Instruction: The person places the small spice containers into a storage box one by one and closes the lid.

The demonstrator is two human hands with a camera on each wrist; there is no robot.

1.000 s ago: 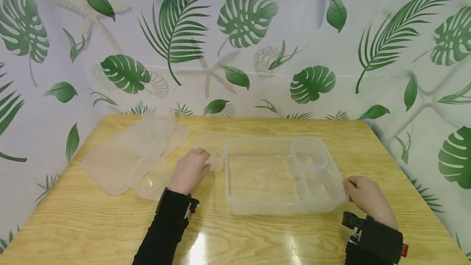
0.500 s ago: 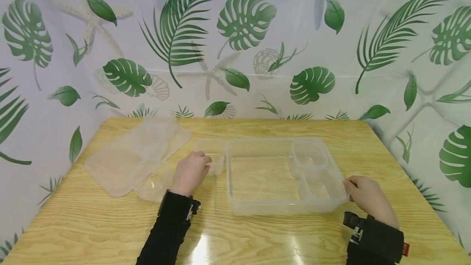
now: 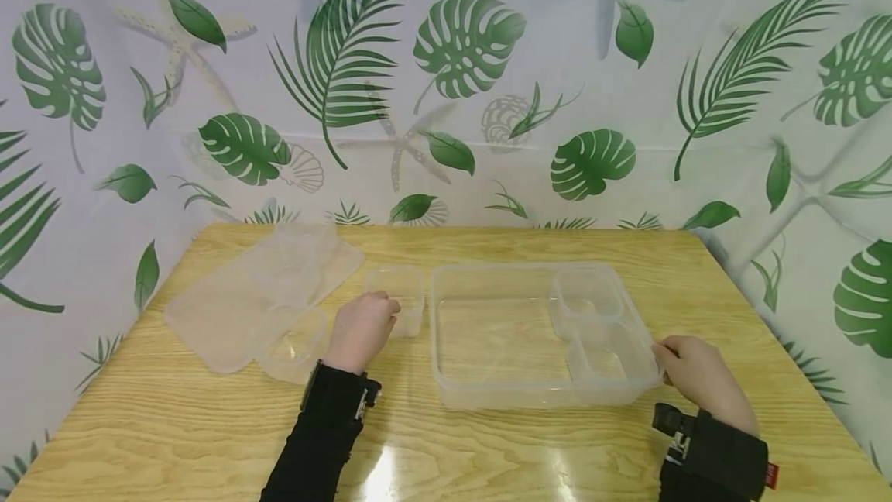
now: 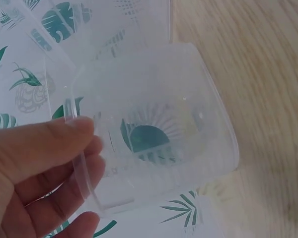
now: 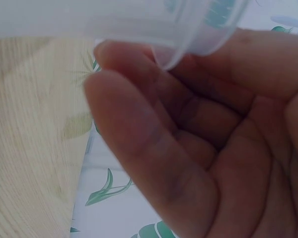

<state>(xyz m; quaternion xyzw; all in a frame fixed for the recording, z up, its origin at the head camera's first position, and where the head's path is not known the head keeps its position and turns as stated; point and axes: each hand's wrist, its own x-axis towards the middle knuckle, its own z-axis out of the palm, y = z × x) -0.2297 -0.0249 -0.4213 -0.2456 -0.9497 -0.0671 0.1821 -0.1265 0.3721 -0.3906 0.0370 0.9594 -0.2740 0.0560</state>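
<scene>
Looks like a makeshift recording corner rather than a lived-in room: small wooden desk with a glossy top, boxed in on three sides by a white curtain printed with green leaves, starfish and shells.

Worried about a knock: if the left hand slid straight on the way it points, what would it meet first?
The left hand already pinches the small clear container; beyond it, probably the big compartment tray's left wall, though depth is unclear.

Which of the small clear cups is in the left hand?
The small cup just left of the big tray, pinched by the left hand. Two others sit inside the tray; another lies by the lid.
</scene>
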